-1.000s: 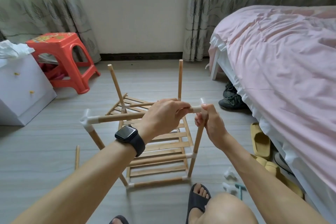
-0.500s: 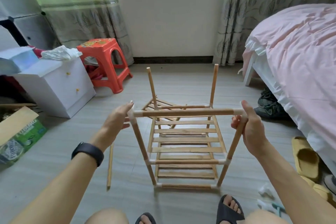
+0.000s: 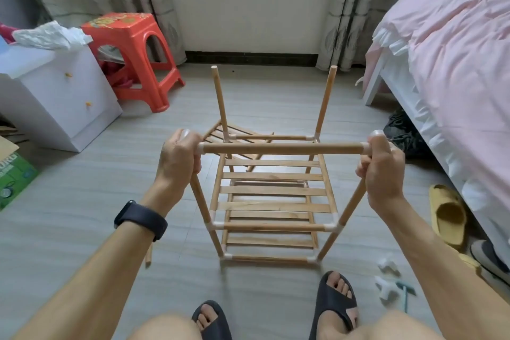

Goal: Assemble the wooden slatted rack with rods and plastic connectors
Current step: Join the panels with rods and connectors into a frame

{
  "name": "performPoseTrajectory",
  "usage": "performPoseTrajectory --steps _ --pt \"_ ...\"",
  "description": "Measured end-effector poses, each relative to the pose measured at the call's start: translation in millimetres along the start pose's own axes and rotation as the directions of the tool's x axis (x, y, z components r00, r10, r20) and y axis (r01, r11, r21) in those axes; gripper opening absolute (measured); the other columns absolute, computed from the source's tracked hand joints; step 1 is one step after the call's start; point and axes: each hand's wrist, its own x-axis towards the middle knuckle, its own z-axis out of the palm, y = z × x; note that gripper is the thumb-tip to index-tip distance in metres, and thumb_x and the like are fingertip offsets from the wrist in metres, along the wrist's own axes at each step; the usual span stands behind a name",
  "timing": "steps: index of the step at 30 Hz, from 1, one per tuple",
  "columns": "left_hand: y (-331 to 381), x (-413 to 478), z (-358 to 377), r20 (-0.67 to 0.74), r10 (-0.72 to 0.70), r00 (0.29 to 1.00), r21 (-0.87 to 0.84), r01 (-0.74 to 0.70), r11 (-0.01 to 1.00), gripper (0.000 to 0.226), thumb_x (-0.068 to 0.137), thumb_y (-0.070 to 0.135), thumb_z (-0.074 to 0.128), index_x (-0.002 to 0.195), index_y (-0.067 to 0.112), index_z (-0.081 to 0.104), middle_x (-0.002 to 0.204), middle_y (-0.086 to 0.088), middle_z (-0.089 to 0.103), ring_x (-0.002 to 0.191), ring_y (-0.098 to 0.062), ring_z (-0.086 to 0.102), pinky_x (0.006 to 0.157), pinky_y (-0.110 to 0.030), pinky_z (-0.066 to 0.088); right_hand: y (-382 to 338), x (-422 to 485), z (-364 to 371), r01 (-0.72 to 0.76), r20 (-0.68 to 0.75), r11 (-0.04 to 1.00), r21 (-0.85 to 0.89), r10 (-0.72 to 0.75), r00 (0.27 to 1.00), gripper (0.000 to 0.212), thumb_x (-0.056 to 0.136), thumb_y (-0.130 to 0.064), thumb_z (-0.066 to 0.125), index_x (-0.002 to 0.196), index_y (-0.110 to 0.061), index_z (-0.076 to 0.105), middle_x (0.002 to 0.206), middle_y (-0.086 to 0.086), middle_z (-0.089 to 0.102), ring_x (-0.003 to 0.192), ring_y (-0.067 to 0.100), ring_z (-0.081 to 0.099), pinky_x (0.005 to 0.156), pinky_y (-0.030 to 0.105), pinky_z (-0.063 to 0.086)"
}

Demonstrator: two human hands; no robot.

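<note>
The wooden rack (image 3: 271, 201) stands on the floor between my feet, with two slatted shelves joined by rods and white plastic connectors. A horizontal top rod (image 3: 281, 148) spans its two near uprights. My left hand (image 3: 178, 160) grips the white connector at the rod's left end. My right hand (image 3: 380, 168) grips the connector at the right end. Two far uprights (image 3: 219, 96) stick up bare. A loose slatted panel (image 3: 234, 138) lies on the floor behind the rack. Spare white connectors (image 3: 387, 265) lie on the floor at the right.
A loose rod (image 3: 148, 255) lies on the floor by my left forearm. A red stool (image 3: 132, 55) and a white cabinet (image 3: 55, 91) stand at the left, a cardboard box (image 3: 13, 174) nearer. A bed (image 3: 455, 63), yellow slippers (image 3: 447, 215) and dark shoes (image 3: 400, 135) line the right.
My left hand slid from the middle of the top rod to its left-end connector and closed round it. The view turned left, so the rack sits square in front.
</note>
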Motion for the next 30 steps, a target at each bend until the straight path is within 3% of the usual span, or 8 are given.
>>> performPoseTrajectory --steps 3,7,11,14,19,24,27,30 --pt "-1 3 0 -0.014 0.01 1.0 -0.005 -0.01 1.0 0.024 0.089 0.019 0.05 0.066 0.018 0.042 0.048 0.005 0.04 0.048 -0.014 0.037 0.056 -0.036 0.035 1 2 3 0.022 -0.018 0.999 -0.026 -0.023 1.0 0.037 0.094 -0.025 0.045 0.059 -0.026 0.035 0.048 -0.011 0.033 0.046 0.01 0.027 0.049 0.031 0.024" --pt "-6 2 1 0.0 0.061 0.998 -0.011 -0.061 0.998 0.04 0.094 0.035 0.063 0.062 0.023 0.043 0.058 0.006 0.042 0.05 -0.009 0.04 0.053 -0.029 0.039 2 2 5 0.017 -0.042 0.999 -0.032 -0.018 0.999 0.043 0.1 -0.031 0.048 0.058 -0.025 0.037 0.047 -0.01 0.032 0.045 0.011 0.029 0.049 0.03 0.026" --pt "-16 -7 7 -0.093 0.052 0.994 -0.116 -0.062 0.991 0.029 0.086 0.044 0.062 0.076 0.022 0.046 0.058 0.014 0.042 0.05 -0.006 0.037 0.05 -0.025 0.037 7 -3 2 -0.041 -0.017 0.999 0.034 0.042 0.999 0.046 0.099 -0.041 0.048 0.057 -0.028 0.037 0.052 -0.009 0.03 0.047 0.011 0.026 0.047 0.027 0.026" --pt "-16 -13 13 -0.148 0.032 0.988 -0.153 -0.054 0.987 0.024 0.082 0.034 0.056 0.07 0.022 0.04 0.054 0.012 0.035 0.046 -0.008 0.03 0.044 -0.026 0.028 5 -6 5 0.025 -0.035 1.0 0.011 -0.024 0.999 0.042 0.093 -0.036 0.043 0.052 -0.029 0.038 0.048 -0.008 0.03 0.044 0.013 0.026 0.048 0.031 0.023" --pt "-11 -5 25 -0.243 -0.02 0.97 -0.175 -0.024 0.984 0.018 0.075 0.024 0.05 0.061 0.021 0.038 0.053 0.005 0.032 0.047 -0.012 0.029 0.045 -0.028 0.025 8 -2 10 0.073 -0.152 0.997 -0.02 -0.075 0.985 0.048 0.089 -0.038 0.044 0.043 -0.027 0.044 0.041 -0.01 0.032 0.044 0.02 0.031 0.054 0.04 0.03" --pt "-12 2 28 -0.232 -0.006 0.973 -0.19 -0.039 0.981 0.019 0.076 0.023 0.05 0.06 0.022 0.039 0.053 0.005 0.031 0.047 -0.012 0.027 0.045 -0.029 0.023 12 10 13 0.078 -0.173 0.997 0.001 -0.077 0.982 0.049 0.09 -0.039 0.048 0.042 -0.028 0.046 0.041 -0.009 0.032 0.042 0.018 0.031 0.052 0.034 0.03" --pt "-17 1 25 -0.182 0.04 0.982 -0.171 -0.072 0.983 0.024 0.081 0.032 0.052 0.063 0.022 0.04 0.052 0.007 0.032 0.046 -0.011 0.027 0.045 -0.029 0.025 17 11 12 0.081 -0.168 0.997 -0.009 -0.081 0.982 0.056 0.094 -0.049 0.05 0.043 -0.027 0.043 0.043 -0.01 0.03 0.043 0.015 0.03 0.049 0.033 0.028" --pt "-21 -3 23 -0.18 0.083 0.98 -0.116 -0.105 0.988 0.046 0.083 0.057 0.056 0.051 0.029 0.04 0.047 0.009 0.033 0.043 -0.011 0.029 0.044 -0.025 0.029 19 5 13 0.07 -0.158 0.996 -0.046 -0.076 0.985 0.067 0.09 -0.07 0.05 0.042 -0.026 0.039 0.041 -0.011 0.03 0.041 0.011 0.03 0.047 0.028 0.028"
